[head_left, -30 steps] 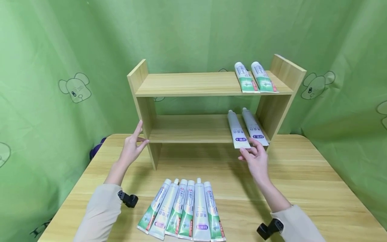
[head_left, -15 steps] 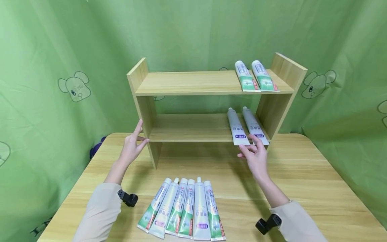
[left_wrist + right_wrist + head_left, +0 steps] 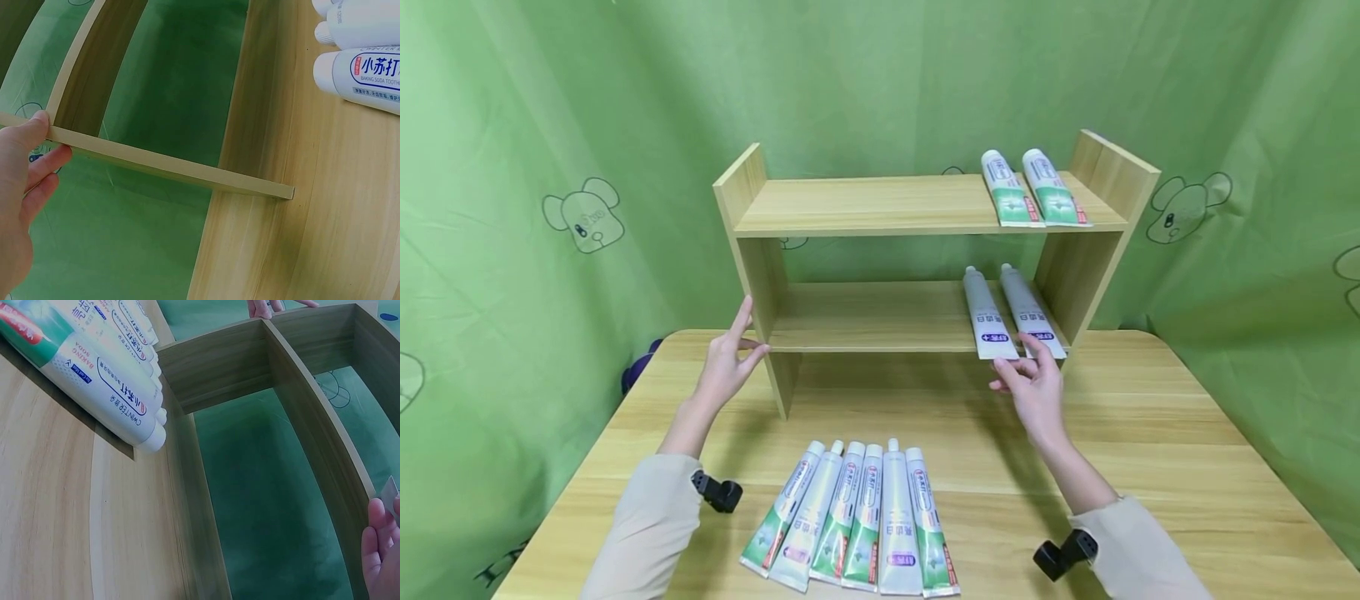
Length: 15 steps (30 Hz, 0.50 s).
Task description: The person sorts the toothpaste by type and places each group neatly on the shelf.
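Note:
In the head view my right hand (image 3: 1034,392) pinches the flat tail of a white toothpaste tube (image 3: 988,312) with a purple label, which lies on the middle board of a wooden shelf (image 3: 880,344). The tube's cap points to the back. A like tube (image 3: 1026,300) lies just right of it, its tail partly behind my fingers. In the right wrist view only a corner of the held tube (image 3: 390,495) shows at the fingertips. My left hand (image 3: 724,367) grips the front edge of the shelf's left side panel (image 3: 169,161), thumb at the edge and fingers on the outer side.
Two green-and-white toothpaste tubes (image 3: 1011,190) lie at the right end of the top board. Several more tubes, green-and-white and plain white (image 3: 898,525), lie fanned on the wooden table (image 3: 1187,467) before the shelf. A green curtain (image 3: 865,83) hangs behind.
Over the first half second the held tube slides slightly back on the middle board, with my right hand following. Since then it stays nearly still. My left hand keeps its place.

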### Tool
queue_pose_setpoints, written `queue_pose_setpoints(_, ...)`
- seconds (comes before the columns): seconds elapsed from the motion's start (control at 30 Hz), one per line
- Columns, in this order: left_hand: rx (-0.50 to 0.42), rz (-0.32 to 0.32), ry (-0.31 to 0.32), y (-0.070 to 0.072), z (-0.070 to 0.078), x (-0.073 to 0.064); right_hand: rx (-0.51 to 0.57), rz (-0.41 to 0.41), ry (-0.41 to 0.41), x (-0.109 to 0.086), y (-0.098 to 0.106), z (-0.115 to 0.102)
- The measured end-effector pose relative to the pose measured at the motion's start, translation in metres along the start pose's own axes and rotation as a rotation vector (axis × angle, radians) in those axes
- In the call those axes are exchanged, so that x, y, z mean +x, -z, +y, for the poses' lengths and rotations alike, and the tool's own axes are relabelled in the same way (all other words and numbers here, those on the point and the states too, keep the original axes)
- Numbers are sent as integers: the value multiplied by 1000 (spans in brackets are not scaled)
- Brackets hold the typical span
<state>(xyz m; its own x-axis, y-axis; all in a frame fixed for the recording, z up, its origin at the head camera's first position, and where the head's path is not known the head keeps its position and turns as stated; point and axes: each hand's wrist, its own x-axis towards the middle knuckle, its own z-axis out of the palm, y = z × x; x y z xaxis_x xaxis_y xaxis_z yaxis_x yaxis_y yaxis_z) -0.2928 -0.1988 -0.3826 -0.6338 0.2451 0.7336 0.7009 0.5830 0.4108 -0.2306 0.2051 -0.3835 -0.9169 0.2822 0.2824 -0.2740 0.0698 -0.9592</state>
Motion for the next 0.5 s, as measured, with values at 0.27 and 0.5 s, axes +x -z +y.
queue_pose_setpoints(0.27,-5,6,-18,0,0,0,-29,-18,3,-8,3,-3)
queue_pose_setpoints(0.5,-8,3,-19,0,0,0,-50,-72,-5,-23,8,-9)
